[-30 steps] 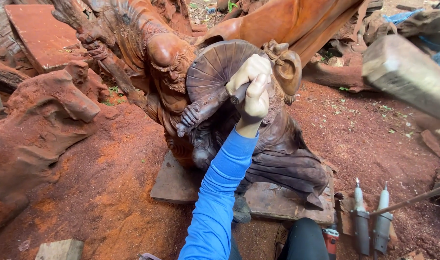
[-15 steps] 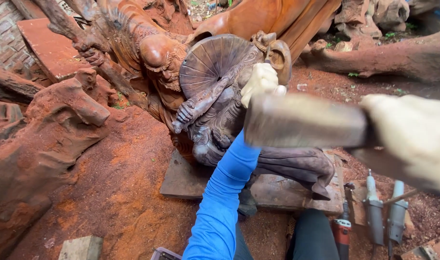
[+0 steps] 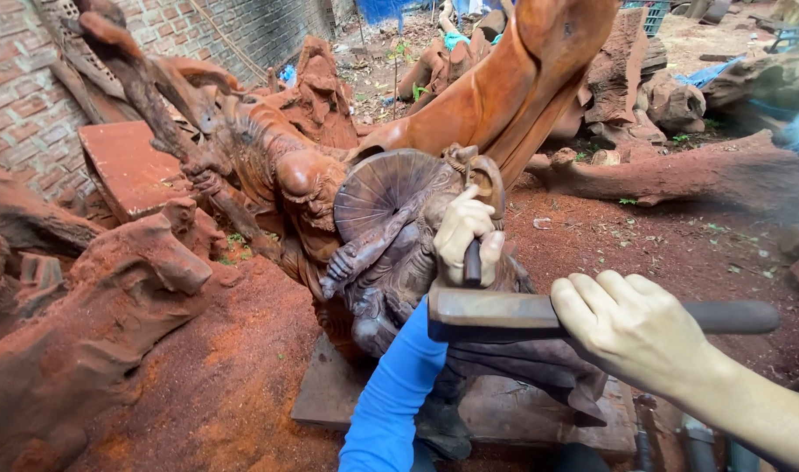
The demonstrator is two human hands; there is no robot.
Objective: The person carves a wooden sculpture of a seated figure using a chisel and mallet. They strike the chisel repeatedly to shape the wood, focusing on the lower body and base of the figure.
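Outdoors, red dirt ground (image 3: 679,253), brick wall (image 3: 15,114)

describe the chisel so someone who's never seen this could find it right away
Start at the big reddish wood carving in the middle, then find its round ribbed fan. Right of the fan, the left hand grips the chisel: a short dark handle above the flat mallet.

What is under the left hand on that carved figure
The left hand wraps a dark chisel handle set against the wooden sculpture. The fingers cover the chisel's blade and where it meets the wood.
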